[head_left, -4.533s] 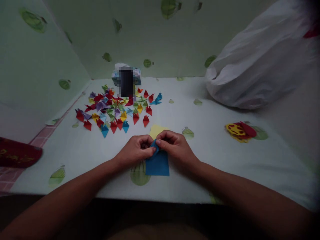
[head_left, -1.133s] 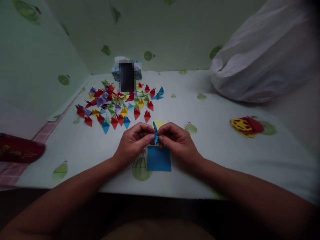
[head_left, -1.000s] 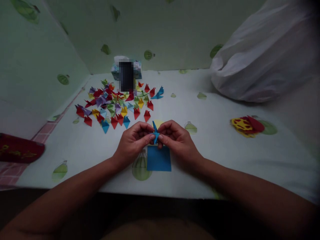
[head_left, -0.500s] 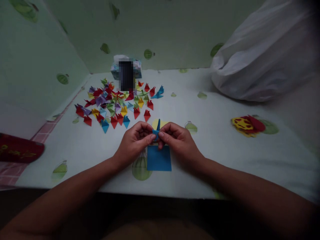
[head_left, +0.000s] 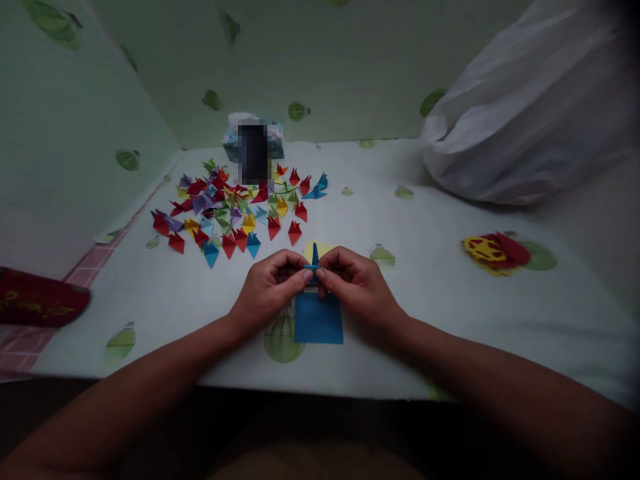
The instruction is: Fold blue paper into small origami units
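Between the fingertips of both hands is a small blue folded-paper piece (head_left: 315, 256), with one narrow point sticking up. My left hand (head_left: 275, 280) pinches its left side, thumb on the near face. From the right, my right hand (head_left: 353, 277) pinches the other side in the same way. The fingers cover much of the folds. Just below the hands a flat blue paper square (head_left: 319, 320) lies on the table, and a piece of yellow paper (head_left: 325, 249) shows partly behind them.
Many coloured origami pieces (head_left: 240, 238) spread over the table's back left, before a tissue box (head_left: 277, 141) and a blurred-out dark object (head_left: 254, 153). Yellow and red cutouts (head_left: 493, 252) lie at right. A white plastic bag (head_left: 500, 153) stands back right; a red object (head_left: 43, 298) sits at left.
The blue folded piece has tilted slightly between my fingers, and its upright point has shifted a little left and down. Both hands keep their pinch.
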`<state>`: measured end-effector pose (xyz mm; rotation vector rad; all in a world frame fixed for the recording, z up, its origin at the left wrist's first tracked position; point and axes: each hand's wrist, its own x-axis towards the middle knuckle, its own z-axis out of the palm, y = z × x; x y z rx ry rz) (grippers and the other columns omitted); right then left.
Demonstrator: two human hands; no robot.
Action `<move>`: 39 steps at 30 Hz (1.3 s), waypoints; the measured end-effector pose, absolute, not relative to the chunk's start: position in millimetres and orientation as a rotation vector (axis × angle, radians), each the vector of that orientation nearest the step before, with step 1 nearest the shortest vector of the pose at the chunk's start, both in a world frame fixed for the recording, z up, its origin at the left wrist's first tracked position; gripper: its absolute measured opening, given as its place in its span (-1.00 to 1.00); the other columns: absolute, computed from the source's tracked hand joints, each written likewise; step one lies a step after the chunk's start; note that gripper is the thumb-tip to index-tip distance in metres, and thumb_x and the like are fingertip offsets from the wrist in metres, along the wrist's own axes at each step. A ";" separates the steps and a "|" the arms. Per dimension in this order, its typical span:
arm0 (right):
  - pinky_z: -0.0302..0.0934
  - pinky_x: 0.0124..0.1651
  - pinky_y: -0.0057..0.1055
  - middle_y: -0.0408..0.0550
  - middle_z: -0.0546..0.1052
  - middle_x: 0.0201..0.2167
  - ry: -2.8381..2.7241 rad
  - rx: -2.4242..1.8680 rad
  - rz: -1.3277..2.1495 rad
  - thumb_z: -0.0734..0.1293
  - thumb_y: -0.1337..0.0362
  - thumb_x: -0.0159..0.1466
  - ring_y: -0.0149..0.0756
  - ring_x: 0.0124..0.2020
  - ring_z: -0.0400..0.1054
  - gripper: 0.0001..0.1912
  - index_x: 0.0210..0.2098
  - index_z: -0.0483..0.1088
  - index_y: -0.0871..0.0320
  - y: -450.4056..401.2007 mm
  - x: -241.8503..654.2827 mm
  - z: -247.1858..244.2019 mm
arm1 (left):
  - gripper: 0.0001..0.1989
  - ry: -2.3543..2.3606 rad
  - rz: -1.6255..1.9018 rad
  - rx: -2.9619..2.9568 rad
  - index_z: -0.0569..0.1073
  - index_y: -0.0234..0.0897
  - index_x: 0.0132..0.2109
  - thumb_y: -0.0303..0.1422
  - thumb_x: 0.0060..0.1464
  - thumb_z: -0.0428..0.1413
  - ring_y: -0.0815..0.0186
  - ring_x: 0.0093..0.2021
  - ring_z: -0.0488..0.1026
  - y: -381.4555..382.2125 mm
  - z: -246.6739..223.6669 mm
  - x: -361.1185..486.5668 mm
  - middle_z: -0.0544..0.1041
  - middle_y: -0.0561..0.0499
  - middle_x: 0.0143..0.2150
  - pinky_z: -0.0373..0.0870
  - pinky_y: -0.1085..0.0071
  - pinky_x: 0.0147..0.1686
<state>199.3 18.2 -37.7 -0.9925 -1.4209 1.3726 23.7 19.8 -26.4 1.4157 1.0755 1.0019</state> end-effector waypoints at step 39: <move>0.20 -0.33 -0.37 -0.21 0.40 -0.43 -1.415 -0.978 1.350 0.41 0.27 0.19 -0.40 -0.44 0.30 -0.80 -0.22 0.35 0.13 19.6 199.3 -38.1 | -0.94 1.072 1.153 1.637 0.52 -0.32 -0.32 -0.41 0.07 0.23 0.43 -0.45 0.46 20.7 -29.1 21.0 0.53 0.04 -0.43 0.42 0.51 -0.44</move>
